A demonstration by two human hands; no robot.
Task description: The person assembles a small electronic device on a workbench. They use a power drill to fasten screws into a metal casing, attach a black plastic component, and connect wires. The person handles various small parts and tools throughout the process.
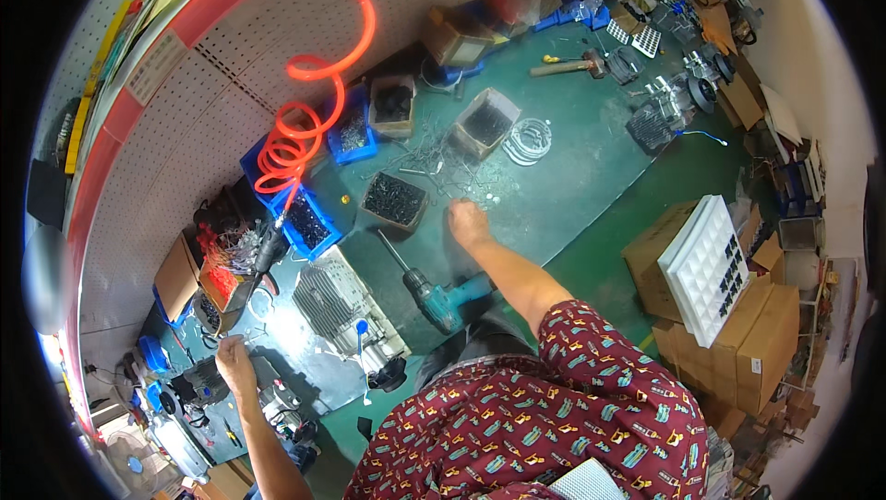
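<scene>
Our right hand [468, 221] reaches out over the green worktop [591, 168], fingers curled down onto the scatter of small metal parts [443, 168] lying loose there. It looks partly closed, as if pinching something, but we cannot tell whether it has a piece in its grip. Just beyond the hand sit open cardboard boxes: a box of dark screws [394, 199] to its left and another box [486, 122] further out, set close so the parts are within easy reach. Near our forearm lies a teal cordless drill [434, 295], bit pointing away.

Our left hand [235, 363] is far off to the side, closed on something small at the worktop's near end; what it holds is too small to make out. Between the two hands rests a finned grey metal housing [346, 311]. A red coiled air hose [309, 103] hangs above.
</scene>
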